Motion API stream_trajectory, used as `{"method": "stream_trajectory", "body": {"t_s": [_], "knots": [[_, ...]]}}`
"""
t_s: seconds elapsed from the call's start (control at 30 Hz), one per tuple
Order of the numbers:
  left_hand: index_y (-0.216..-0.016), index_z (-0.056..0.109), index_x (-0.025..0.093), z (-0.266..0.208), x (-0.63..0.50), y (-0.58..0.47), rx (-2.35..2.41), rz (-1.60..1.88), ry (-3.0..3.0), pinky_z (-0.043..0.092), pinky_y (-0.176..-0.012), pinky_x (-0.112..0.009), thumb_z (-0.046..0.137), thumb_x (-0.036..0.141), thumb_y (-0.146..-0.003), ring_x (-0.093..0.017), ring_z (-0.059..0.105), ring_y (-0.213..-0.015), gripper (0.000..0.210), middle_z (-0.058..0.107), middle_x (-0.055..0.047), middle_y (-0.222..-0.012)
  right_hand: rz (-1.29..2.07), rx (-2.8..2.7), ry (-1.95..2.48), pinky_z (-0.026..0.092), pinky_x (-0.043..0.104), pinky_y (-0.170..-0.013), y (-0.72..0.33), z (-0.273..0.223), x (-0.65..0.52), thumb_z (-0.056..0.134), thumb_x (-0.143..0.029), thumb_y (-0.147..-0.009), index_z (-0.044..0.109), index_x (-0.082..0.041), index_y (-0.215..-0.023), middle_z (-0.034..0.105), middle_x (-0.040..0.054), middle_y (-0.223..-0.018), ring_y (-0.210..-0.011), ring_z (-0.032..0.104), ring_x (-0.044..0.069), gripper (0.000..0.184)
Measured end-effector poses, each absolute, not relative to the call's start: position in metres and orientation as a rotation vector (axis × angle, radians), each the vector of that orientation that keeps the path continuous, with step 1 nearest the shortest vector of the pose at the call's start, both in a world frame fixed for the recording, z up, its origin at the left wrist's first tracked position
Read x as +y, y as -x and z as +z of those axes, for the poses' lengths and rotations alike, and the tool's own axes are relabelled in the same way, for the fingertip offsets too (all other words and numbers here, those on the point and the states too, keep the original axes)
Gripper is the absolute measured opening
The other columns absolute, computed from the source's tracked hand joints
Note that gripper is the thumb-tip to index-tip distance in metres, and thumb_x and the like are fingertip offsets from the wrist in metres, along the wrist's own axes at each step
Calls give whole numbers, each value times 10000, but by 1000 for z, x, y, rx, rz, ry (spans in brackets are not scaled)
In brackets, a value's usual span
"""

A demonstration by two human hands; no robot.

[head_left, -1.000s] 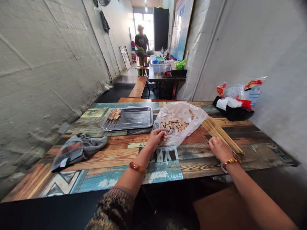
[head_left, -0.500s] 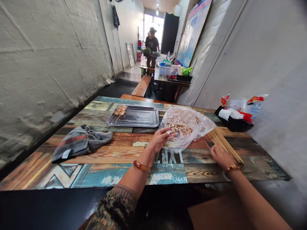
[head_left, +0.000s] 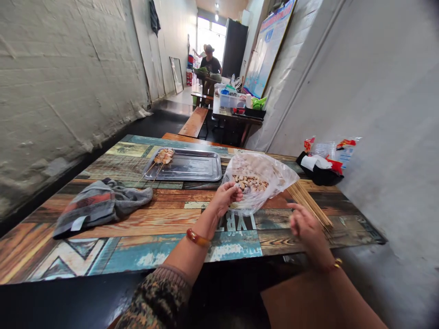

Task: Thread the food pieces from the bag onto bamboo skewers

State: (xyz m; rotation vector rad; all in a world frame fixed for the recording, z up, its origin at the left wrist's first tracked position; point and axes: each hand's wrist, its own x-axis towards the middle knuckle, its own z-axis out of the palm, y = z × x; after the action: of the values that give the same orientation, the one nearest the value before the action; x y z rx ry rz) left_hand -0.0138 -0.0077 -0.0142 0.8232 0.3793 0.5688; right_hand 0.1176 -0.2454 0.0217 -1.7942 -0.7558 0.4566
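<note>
Street eatery, bench (head_left: 193, 122), skewers (head_left: 310, 204), steel tray (head_left: 192, 165)

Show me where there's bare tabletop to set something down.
Free: the near edge of the table, between the grey cloth and the left hand; most of the metal tray. Crowded: around the plastic bag, skewer bundle and right hand.

A narrow room with pale brick walls (head_left: 51, 68), a dark floor (head_left: 151, 125), wooden benches (head_left: 194, 122) and a bright far doorway (head_left: 211, 34).
</note>
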Motion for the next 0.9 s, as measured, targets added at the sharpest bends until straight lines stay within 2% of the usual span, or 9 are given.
{"method": "stream_trajectory", "body": {"t_s": [0.17,0.33,0.43,0.53,0.73,0.9], "knots": [[-817,530,145,-10,-11,15,341,560,-894,438,-430,-161,728,348,-705,-107,631,-560,305,699,-62,-789,1032,-752,1477,368,189,-443,-72,19,-188,510,-451,-832,441,-203,-1038,611,-33,-616,-474,537,98,330],[-812,506,152,-4,-11,16,317,542,-912,296,-350,-122,754,387,-662,-65,573,-491,373,704,-63,-809,1207,-790,1406,398,183,-447,-58,5,-154,509,-464,-834,426,-208,-957,636,-29,-609,-470,570,99,296],[-811,503,147,-2,-11,15,320,574,-911,294,-357,-118,744,385,-677,-44,537,-468,364,696,-52,-772,1282,-798,1403,433,206,-441,-61,0,-143,527,-530,-814,424,-220,-925,632,-36,-614,-462,584,114,345],[-823,505,146,-2,-10,14,367,608,-921,352,-390,-120,754,362,-671,-39,529,-460,363,679,-23,-708,1270,-909,1439,467,227,-483,-74,-3,-135,557,-543,-802,478,-206,-893,646,-9,-676,-543,617,130,358],[-849,500,146,-7,-13,9,390,577,-1010,453,-451,-163,758,379,-666,-65,570,-479,392,667,-3,-681,778,-917,1465,420,209,-492,-114,2,-104,530,-557,-813,610,-180,-916,625,7,-757,-622,573,111,399],[-828,505,137,-5,-16,8,375,551,-1070,490,-489,-189,747,387,-684,-84,604,-519,376,674,-18,-702,969,-915,1295,346,195,-459,-118,2,-78,628,-486,-755,655,-153,-859,517,-53,-566,-483,444,66,350]]}}
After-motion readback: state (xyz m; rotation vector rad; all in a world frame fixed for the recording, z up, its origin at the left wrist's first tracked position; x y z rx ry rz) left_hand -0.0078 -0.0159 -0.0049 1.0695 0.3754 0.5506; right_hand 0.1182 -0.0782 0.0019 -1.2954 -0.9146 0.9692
